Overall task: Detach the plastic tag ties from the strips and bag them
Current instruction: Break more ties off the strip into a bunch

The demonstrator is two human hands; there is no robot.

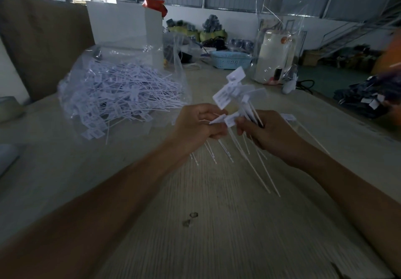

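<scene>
Both hands meet above the surface (217, 224), the left hand (198, 122) pinching one tag tie (218, 118) right against the strip (235, 96) clutched in the right hand (267, 131), tails hanging down, while the open bag (121, 96) waits well off to the left.

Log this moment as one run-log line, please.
stage: detaching | left hand: pinches tag ties | right hand: grips same bunch | clear bag: on table, holds loose ties
</scene>
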